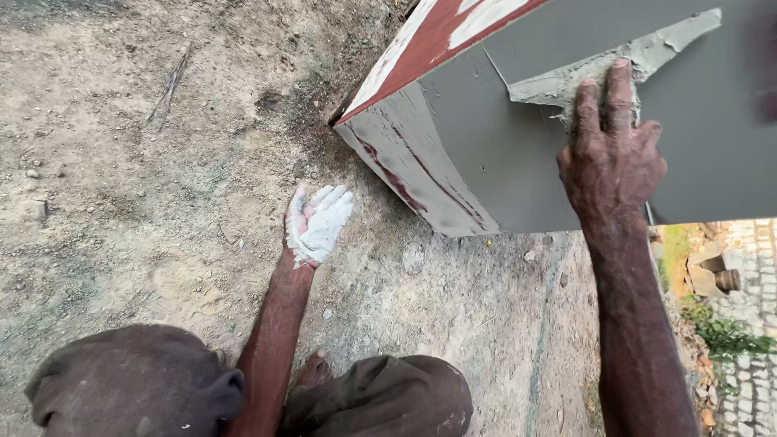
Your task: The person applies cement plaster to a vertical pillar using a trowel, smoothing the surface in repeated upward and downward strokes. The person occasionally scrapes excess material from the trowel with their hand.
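Note:
My right hand (pixel 611 154) presses flat against a grey plastered wall (pixel 502 154), fingers pointing up. Under its fingers lies a thin, straight-edged flat blade (pixel 647 48) smeared with wet grey plaster, held against the wall. My left hand (pixel 317 220) hangs lower, over the dirt ground, palm up and fingers spread. Its palm and fingers are coated in white paste, and it grips nothing. The wall's top edge (pixel 429 40) is painted red and white, and its corner (pixel 405 154) shows streaks of red under pale smears.
Bare sandy ground (pixel 146 186) with pebbles and a twig lies below. My knees in dark brown cloth (pixel 129 380) and a bare foot (pixel 314 371) are at the bottom. At the right there is a drop to paving stones and plants (pixel 745 324).

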The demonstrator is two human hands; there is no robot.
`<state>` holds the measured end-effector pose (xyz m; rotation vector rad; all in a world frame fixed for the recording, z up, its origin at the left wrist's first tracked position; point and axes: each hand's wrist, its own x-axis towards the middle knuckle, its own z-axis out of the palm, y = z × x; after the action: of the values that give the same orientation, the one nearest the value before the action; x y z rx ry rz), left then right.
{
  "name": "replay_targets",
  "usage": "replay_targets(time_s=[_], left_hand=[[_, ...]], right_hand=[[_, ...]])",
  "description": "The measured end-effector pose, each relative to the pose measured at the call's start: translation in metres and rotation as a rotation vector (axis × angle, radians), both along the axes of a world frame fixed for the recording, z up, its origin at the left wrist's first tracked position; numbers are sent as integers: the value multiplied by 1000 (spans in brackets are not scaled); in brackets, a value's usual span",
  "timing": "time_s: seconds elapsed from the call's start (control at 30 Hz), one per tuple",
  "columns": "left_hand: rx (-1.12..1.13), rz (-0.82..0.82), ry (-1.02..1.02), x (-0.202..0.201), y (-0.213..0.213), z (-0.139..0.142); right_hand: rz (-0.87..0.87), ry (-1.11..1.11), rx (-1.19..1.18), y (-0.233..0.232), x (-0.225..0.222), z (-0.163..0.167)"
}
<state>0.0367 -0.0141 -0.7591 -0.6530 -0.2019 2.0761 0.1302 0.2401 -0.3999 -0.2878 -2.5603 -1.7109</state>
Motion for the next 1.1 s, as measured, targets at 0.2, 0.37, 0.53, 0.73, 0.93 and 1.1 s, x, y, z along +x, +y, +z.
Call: replay_targets(time_s=[0.2,0.37,0.53,0.73,0.93,1.1], left_hand=[[-49,10,43,-2,-9,-29],[-89,-42,203,6,1,-25],[-216,-282,375,42,58,28],[-15,-508,243,106,133,91],[1235,26,417,83,103,66],[-79,-37,338,73,59,42]], right_hand=[[-301,22,-41,35,135,6],[-625,-61,44,61,240,20],[-614,95,-219,47,305,8],[-115,572,-1284,-40,251,-141],[-157,833,-1899,-175,157,-259],[-217,727,-2128,-193,166,-295]])
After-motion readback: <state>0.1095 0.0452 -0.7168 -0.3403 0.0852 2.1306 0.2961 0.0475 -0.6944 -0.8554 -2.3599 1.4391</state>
